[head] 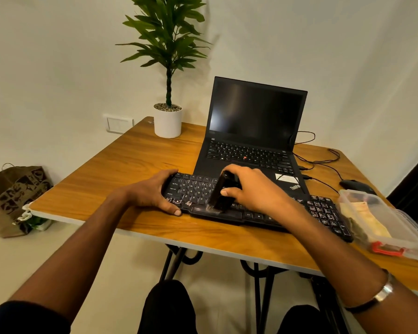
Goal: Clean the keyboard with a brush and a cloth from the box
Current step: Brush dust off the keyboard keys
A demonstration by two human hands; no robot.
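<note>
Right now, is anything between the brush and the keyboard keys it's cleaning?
Nothing visible. The right hand grips the brush, and its bristles already touch the keyboard near the space bar. The left hand holds the keyboard's left end, away from the bristles.

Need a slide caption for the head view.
Right hand brushes keyboard with black brush; left hand steadies it.

Black keyboard, white key legends. Black brush over it. Black laptop at 12 o'clock, red dot mid-keys. Table: orange-brown wood grain, pale edge. Clear box at 3 o'clock, red clasp, yellowish cloth inside. Green plant, white pot at 11. Brown patterned bag at 9.
</note>
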